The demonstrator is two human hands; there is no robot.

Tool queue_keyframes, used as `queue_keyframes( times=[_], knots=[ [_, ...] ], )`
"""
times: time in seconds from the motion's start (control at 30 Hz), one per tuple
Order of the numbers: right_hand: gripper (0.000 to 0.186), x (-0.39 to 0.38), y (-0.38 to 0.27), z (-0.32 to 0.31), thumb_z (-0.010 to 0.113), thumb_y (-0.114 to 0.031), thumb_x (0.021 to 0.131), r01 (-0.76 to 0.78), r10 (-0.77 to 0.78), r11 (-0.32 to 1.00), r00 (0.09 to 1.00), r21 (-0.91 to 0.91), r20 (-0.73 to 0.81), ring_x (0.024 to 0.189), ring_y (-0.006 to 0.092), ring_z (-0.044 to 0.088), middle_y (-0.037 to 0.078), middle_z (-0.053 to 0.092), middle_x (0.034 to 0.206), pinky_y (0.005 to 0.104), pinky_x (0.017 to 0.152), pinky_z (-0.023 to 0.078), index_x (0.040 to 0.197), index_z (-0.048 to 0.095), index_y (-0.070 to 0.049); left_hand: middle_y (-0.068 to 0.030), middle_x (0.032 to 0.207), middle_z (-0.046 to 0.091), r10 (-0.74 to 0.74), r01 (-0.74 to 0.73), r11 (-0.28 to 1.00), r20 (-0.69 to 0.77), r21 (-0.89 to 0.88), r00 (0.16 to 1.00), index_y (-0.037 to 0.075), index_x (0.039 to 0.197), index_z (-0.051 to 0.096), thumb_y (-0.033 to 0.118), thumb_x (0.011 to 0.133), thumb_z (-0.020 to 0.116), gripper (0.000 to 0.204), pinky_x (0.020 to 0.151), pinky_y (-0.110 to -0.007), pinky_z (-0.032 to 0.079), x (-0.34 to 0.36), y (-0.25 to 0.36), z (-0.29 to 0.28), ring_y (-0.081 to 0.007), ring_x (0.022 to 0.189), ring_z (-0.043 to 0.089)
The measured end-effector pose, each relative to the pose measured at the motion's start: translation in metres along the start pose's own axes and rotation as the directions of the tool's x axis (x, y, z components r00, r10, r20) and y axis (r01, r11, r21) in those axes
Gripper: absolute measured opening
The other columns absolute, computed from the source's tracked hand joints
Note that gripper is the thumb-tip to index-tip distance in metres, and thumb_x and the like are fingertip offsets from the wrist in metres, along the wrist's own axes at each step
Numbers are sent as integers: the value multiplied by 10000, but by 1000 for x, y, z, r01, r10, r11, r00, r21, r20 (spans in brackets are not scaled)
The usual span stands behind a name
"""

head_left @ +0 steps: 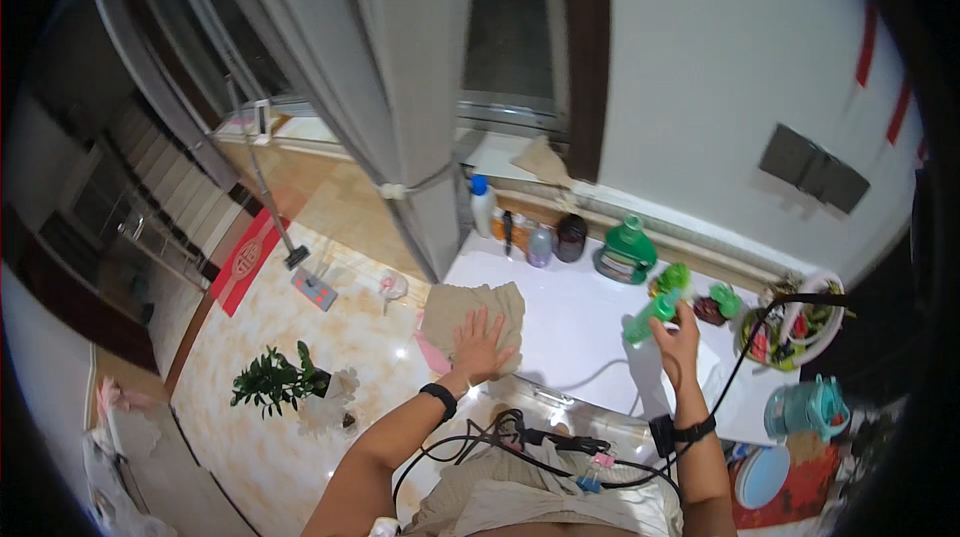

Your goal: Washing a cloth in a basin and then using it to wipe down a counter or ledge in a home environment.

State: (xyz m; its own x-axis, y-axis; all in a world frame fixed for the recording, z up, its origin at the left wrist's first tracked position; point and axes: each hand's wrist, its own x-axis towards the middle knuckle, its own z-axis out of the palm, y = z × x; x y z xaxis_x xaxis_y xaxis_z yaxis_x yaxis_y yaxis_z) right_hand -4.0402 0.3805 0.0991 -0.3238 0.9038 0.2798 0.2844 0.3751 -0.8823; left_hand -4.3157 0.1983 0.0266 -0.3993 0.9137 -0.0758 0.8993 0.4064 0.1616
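My left hand [480, 347] lies with fingers spread on a folded beige cloth [500, 302] at the left end of the white table [560, 327]. A bit of pink cloth [432, 352] shows from under its left side. On the right, my right hand [680, 342] is closed around a translucent green bottle [648, 320], tilted above the tabletop. Just behind it are a bright green leafy ornament [670, 280] and a dark red one with green leaves [715, 305]. A larger green jug-shaped bottle [627, 251] stands farther back.
Several bottles line the table's back, among them a white one with a blue cap [481, 207] and a dark brown one [570, 239]. A basket [815, 337] and a teal container [805, 407] are at right. Black cables [510, 427] cross my lap. A potted plant [280, 380] and mop [313, 289] stand left.
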Motion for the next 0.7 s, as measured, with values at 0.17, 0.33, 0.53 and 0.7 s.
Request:
queue_keyframes(
  times=[0.17,0.33,0.53,0.7],
  knots=[
    [339,-2,-6,-13,635,-74,688,-26,26,1000,999,3,-32,799,220,561,122,544,878,283,673,453,995,528,19,-135,1391,130,148,-147,989,39,-26,988,193,1312,274,399,839,423,537,955,-571,179,16,33,9,-364,1265,128],
    [323,-10,-7,-29,631,-45,689,24,-27,993,999,-113,-20,800,211,566,116,531,855,259,618,464,991,541,23,-137,1383,153,255,-253,967,58,-36,965,193,1309,270,357,856,408,502,958,-565,187,37,78,9,-364,1263,139],
    [312,-18,-11,-32,603,-51,725,-1,-3,996,999,-86,-46,819,212,552,113,508,890,265,604,506,1018,526,22,-113,1392,148,475,-475,880,72,-12,877,212,1326,234,447,842,387,560,970,-556,160,33,87,9,-324,1275,139],
    [344,-21,-6,-22,574,-49,749,-11,4,996,997,-83,-81,833,188,523,100,481,924,253,597,474,1075,479,7,-97,1381,198,438,-443,892,70,94,896,204,1311,272,486,820,401,581,964,-551,171,32,29,-4,-283,1272,175]
  ],
)
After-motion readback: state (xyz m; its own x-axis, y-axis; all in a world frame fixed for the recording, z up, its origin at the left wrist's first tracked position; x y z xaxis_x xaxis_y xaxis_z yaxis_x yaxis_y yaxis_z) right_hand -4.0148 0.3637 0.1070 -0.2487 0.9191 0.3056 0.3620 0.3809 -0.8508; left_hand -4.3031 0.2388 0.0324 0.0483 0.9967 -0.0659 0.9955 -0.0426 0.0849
